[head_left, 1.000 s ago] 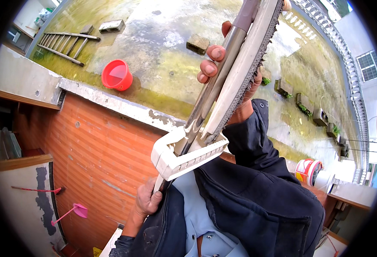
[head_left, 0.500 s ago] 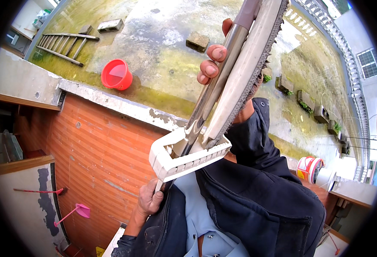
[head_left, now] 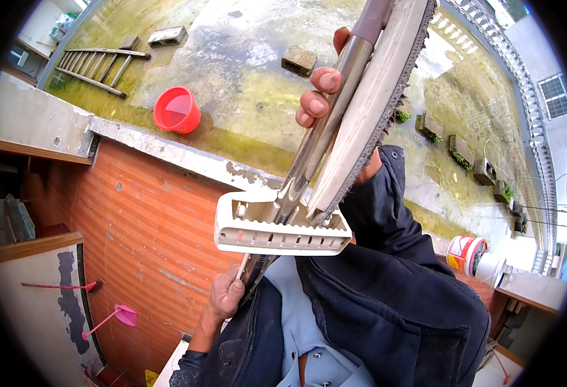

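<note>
A flat mop stretches diagonally upward across the view, with a shiny metal pole (head_left: 315,145) and a long pale mop head (head_left: 373,103) folded alongside it. Grey, shaggy pile edges the head's right side. Pole and lower head end pass into a white slotted plastic wringer (head_left: 283,237). My right hand (head_left: 319,97) is closed round pole and head near the top; fingertips show on the left, while the palm is hidden behind. Below the wringer, my left hand (head_left: 224,295) grips the mop's lower handle, thumb on top.
Beyond a low white ledge (head_left: 186,158) lies a wet, mossy concrete yard with a red bucket (head_left: 177,111), a wooden ladder (head_left: 96,71) and several blocks. A pink dustpan (head_left: 126,316) is at lower left, above red-orange flooring (head_left: 141,238). A paint bucket (head_left: 465,255) stands at right.
The white wringer has turned from a slant to nearly level, showing more of its slotted side. The mop head has rolled slightly with it. Both hands keep their grip almost in place.
</note>
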{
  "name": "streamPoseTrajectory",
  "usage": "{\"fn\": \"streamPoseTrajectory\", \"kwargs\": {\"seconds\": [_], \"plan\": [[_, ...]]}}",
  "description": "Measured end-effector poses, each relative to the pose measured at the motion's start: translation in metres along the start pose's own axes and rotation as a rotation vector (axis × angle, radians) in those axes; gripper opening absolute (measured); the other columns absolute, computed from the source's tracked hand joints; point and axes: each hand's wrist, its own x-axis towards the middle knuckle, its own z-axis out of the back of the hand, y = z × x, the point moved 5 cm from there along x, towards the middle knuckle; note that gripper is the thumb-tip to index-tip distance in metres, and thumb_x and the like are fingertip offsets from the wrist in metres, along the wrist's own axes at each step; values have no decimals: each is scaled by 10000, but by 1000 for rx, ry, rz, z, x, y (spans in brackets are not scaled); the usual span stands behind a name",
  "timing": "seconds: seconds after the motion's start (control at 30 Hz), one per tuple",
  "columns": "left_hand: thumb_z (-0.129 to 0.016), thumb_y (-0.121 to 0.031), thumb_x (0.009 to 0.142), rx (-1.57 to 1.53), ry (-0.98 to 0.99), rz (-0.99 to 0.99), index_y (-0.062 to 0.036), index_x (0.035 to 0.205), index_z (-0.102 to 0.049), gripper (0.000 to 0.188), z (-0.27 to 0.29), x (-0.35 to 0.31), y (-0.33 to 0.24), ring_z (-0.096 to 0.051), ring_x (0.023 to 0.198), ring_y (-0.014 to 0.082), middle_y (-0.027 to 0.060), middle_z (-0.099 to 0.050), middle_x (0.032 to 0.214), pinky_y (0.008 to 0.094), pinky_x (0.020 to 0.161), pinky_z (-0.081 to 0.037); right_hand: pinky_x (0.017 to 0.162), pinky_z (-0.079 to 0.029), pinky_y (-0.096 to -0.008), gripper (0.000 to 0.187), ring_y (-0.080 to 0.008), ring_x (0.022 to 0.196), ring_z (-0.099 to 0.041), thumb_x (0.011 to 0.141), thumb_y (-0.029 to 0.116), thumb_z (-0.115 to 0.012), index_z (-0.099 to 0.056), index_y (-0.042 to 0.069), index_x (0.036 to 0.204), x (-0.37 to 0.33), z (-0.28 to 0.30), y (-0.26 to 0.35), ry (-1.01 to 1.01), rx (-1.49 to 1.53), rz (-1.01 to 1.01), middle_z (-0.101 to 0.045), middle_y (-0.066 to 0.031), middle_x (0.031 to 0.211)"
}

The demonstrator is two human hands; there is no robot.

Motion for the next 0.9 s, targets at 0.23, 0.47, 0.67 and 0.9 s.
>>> {"fn": "streamPoseTrajectory", "kwargs": {"seconds": [0.23, 0.47, 0.67, 0.9], "plan": [[-444, -543, 985, -78, 23, 47, -1, 870, -558, 566, 0, 1, 6, -434, 639, 147, 31, -456, 697, 302, 580, -362, 920, -514, -499, 792, -345, 1040, -590, 891, 436, -637, -240, 181, 1528, 0, -3, -3, -27, -4, 11, -560, -180, 1185], [-448, -528, 990, -95, -16, 63, -12, 849, -550, 544, -2, 0, 8, -427, 650, 130, 15, -450, 693, 298, 582, -365, 913, -514, -500, 805, -354, 1014, -602, 876, 458, -640, -259, 156, 1517, -1, 1, -3, -91, -55, 14, -566, -199, 1165], [-427, -511, 999, 98, -129, 34, -9, 877, -572, 536, -3, 0, -7, -487, 577, 189, 70, -485, 638, 326, 549, -387, 937, -527, -480, 794, -330, 1059, -586, 928, 390, -612, -172, 138, 1538, -2, 5, 2, -115, -182, -34, -540, -149, 1182], [-384, -503, 1014, 310, -295, -19, -8, 945, -592, 541, -8, 0, -21, -573, 545, 294, 122, -536, 649, 385, 505, -424, 892, -539, -492, 758, -333, 1015, -591, 938, 407, -577, -218, 73, 1516, -22, 26, 9, -508, -304, 12, -546, -169, 1132]]}}
